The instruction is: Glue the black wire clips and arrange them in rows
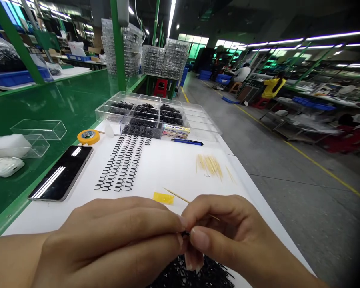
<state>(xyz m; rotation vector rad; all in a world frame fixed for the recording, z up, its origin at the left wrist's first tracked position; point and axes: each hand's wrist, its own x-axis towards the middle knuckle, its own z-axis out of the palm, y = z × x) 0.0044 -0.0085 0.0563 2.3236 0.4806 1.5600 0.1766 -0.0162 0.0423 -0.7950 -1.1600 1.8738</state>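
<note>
- Widest passage: the bare middle of the white tabletop [171, 168], between the rows of thin black Y-shaped pieces [124, 162] and the heap of pale wooden toothpicks [210, 166].
- Near end of that lane: a flat yellow tape strip [163, 198] and a slanting wooden toothpick [177, 195] lie across it.
- Far end: a slim blue-and-black knife [187, 142], then the walls of the clear plastic compartment box [127, 122].
- Left: only a narrow gap between the rows and the glossy black phone [61, 173].
- Between the left hand [117, 236] and right hand [231, 232]: fingertips meet around a small black piece [185, 233], blocking passage.
</note>
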